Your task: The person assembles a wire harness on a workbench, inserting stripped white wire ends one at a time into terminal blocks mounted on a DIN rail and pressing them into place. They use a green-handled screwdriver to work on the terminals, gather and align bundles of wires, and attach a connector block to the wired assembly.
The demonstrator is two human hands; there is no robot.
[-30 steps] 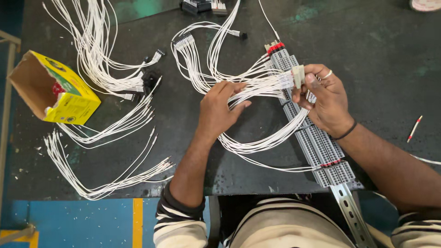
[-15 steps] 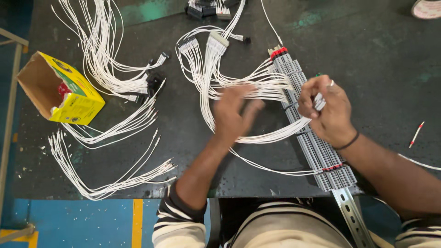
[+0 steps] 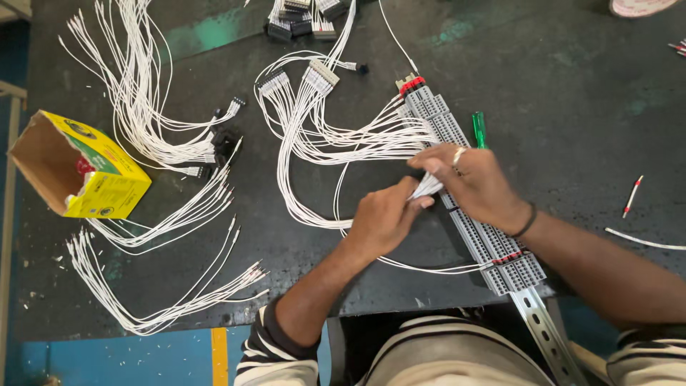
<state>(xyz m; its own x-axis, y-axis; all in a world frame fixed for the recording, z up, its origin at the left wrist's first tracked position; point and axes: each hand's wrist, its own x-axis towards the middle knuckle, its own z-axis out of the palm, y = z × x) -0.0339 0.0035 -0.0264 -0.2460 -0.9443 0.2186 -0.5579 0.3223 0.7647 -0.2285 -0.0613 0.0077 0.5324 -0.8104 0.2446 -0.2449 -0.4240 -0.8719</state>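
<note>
Head view, steeply downward (close)

Dark surface [image 3: 572, 86] with teal paint patches. On it: a grey terminal strip on a metal rail [image 3: 493, 246] running diagonally, white wire bundles [image 3: 321, 136] fanned out beside it, more loose white wires [image 3: 136, 93] at left and along the near edge, an open yellow cardboard box [image 3: 86, 171] on its side, black connectors [image 3: 296, 18] at the far edge, a green screwdriver [image 3: 479, 129], a single red-tipped wire [image 3: 631, 196] at right.

My left hand [image 3: 382, 218] slid right and now meets my right hand [image 3: 475, 182], pinching the white wires [image 3: 426, 187] together over the grey block strip [image 3: 479, 229].
</note>
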